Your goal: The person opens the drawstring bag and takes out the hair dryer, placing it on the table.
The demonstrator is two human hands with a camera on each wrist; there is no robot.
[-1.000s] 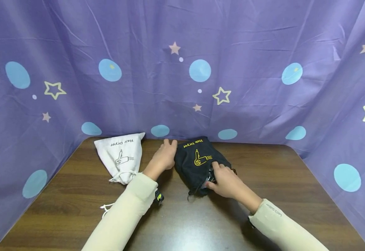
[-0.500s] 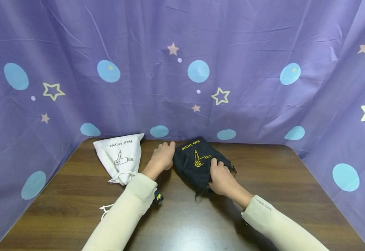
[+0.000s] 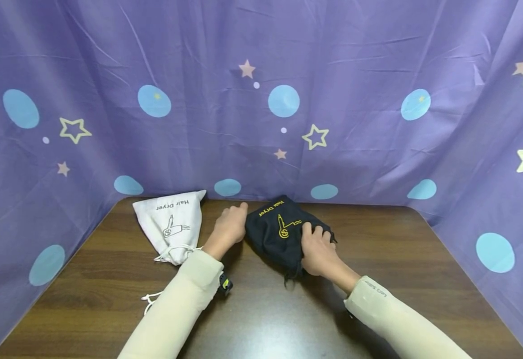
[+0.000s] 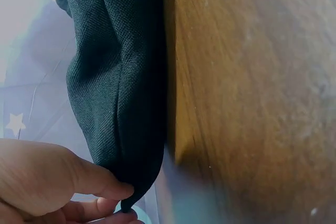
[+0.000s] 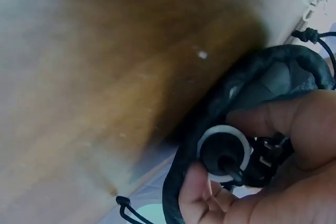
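On the table lies a black cloth drawstring bag (image 3: 268,239) with yellow "Hair Dryer" lettering. My left hand (image 3: 230,225) is at its far left; in the left wrist view, thumb and fingers pinch a bottom corner of the black cloth (image 4: 113,87). My right hand (image 3: 319,252) is at the bag's near right end, the mouth. Seen from the right wrist, its fingers hold the round black end of a hair dryer (image 5: 218,153), with a pale ring and a cord, inside the open mouth. The rest of the dryer is hidden in the bag.
A white drawstring bag (image 3: 169,219) with the same print lies to the left, its cord trailing. Another white cord end (image 3: 149,297) shows by the left sleeve. Behind the wooden table (image 3: 91,289) hangs a purple curtain (image 3: 225,99).
The right hand has shifted slightly left and farther in at the bag's mouth, and shiny black parts there are covered now. The bag has turned slightly, and the left hand has moved a little left.
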